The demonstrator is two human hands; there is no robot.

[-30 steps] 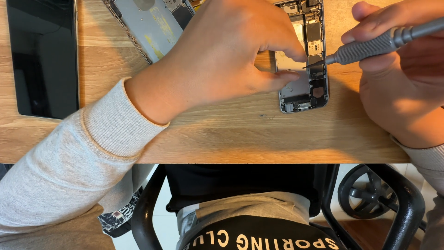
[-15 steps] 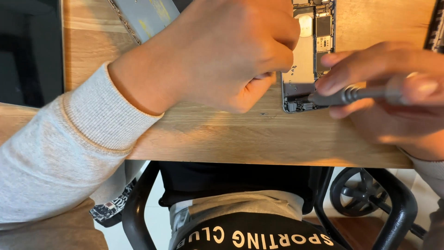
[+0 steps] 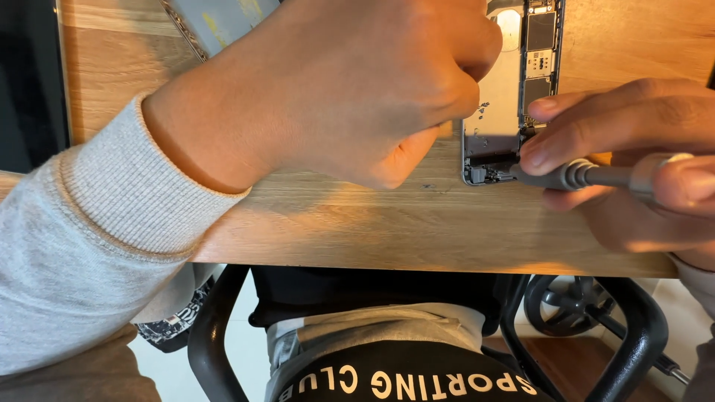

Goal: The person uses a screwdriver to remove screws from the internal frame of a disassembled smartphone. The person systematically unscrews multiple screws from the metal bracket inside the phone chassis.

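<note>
Opened phone (image 3: 514, 89) lies on the wooden desk (image 3: 417, 223), near its front edge. Our left hand (image 3: 335, 89) is curled, fingers pressing the phone's left side. Our right hand (image 3: 633, 156) is pinched around a grey screwdriver (image 3: 573, 176), tip at the phone's bottom end. Dark screen panel (image 3: 30, 82) lies far left of the phone.

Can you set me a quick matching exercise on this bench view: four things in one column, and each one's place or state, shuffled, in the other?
Things:
1. opened phone
2. screwdriver
3. left hand
4. dark screen panel

Places or states:
A. lies at the far left edge of the wooden desk
B. curled into a loose fist over the phone's left side
C. held in the right hand, tip at the phone's bottom end
D. lies on the desk with its insides showing

Pairs: 1-D, 2-C, 3-B, 4-A
</note>
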